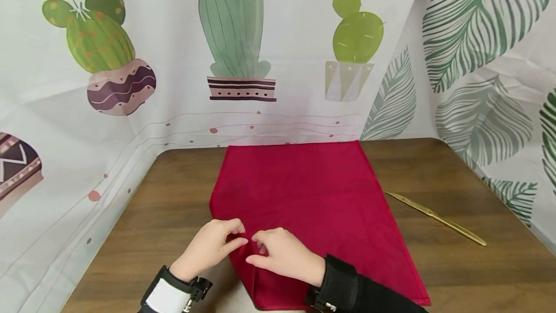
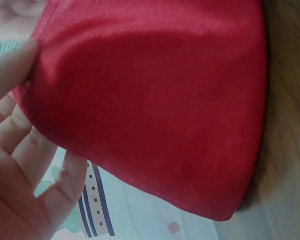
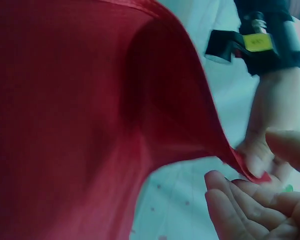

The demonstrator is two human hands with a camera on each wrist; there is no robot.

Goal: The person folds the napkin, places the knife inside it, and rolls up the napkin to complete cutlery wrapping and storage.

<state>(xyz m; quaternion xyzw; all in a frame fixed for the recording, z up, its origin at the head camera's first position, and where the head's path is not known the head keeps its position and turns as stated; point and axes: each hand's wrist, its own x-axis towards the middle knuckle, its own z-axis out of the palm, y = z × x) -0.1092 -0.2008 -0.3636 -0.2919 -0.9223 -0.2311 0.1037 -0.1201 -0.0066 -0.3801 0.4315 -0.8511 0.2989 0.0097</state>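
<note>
A crimson cloth napkin [image 1: 304, 187] lies spread over the table, its near left edge lifted into a fold. My left hand [image 1: 210, 245] pinches that raised edge between thumb and fingers. In the left wrist view the thumb [image 2: 12, 70] lies on the napkin's face, with the other fingers behind it. Just to the right, my right hand [image 1: 286, 255] hovers over the fold with thumb and fingers apart. The right wrist view shows this right hand [image 3: 259, 210] with nothing between its fingers, close beside the pinched corner of the napkin [image 3: 174, 115].
A gold table knife [image 1: 434, 215] lies slanted on the wooden table [image 1: 473, 197], right of the napkin. Behind the table hangs a white curtain [image 1: 299, 28] printed with cacti and leaves. A pale surface [image 1: 236, 298] shows below the table's near edge.
</note>
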